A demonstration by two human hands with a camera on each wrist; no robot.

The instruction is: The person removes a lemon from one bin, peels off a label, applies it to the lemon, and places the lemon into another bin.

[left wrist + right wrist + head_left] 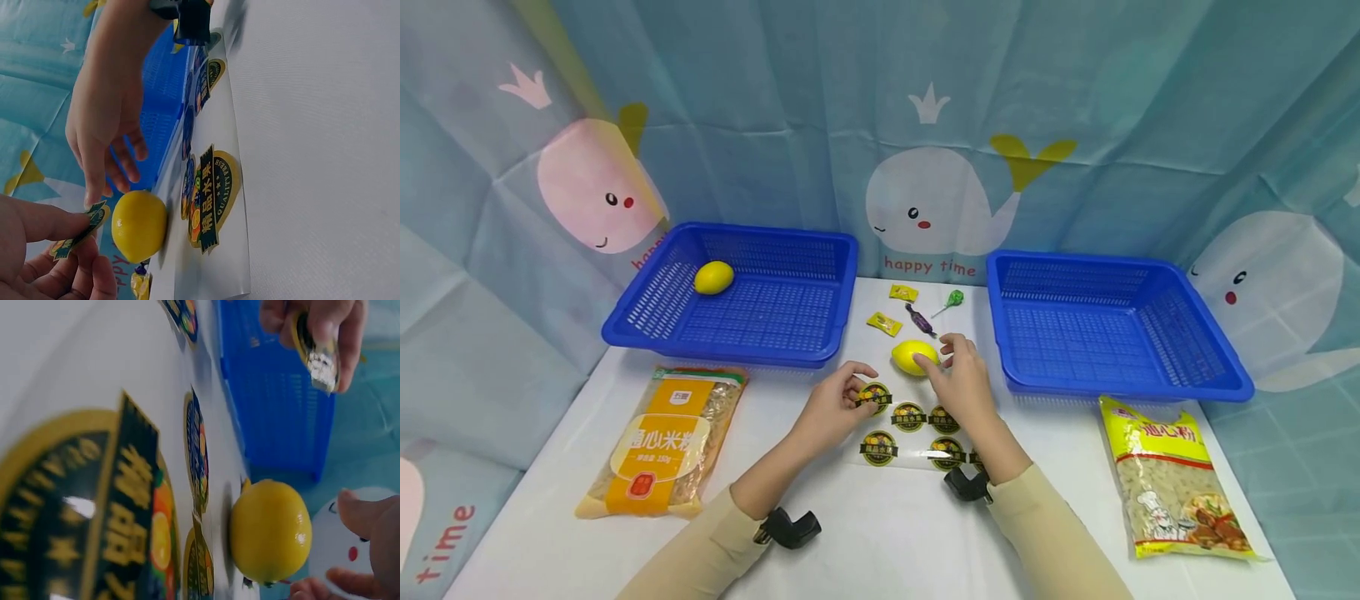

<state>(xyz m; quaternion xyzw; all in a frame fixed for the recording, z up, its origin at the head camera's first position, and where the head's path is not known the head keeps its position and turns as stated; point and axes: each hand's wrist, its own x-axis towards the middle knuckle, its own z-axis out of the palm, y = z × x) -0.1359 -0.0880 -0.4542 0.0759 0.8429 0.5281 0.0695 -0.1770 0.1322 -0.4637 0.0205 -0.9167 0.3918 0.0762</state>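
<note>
My left hand (835, 407) pinches a round black-and-gold fruit sticker (83, 232) between thumb and fingers. A yellow lemon (908, 357) lies on the table just ahead of the sticker sheet. Beside it is my right hand (964, 385), fingers loosely bent and holding nothing. The thumb overlaps the lemon in the head view, while the right wrist view shows a gap between them. Beneath both hands lies the clear sticker sheet (904, 457), bearing several more of these labels. Its right part is hidden by my right wrist.
A blue basket (730, 354) at back left holds another lemon (713, 277); a second blue basket (1127, 386) stands at back right. Two yellow-wrapped candies (885, 323), a purple candy (921, 320) and a green lollipop (955, 298) lie between. Pasta bags (662, 442) flank the table's sides.
</note>
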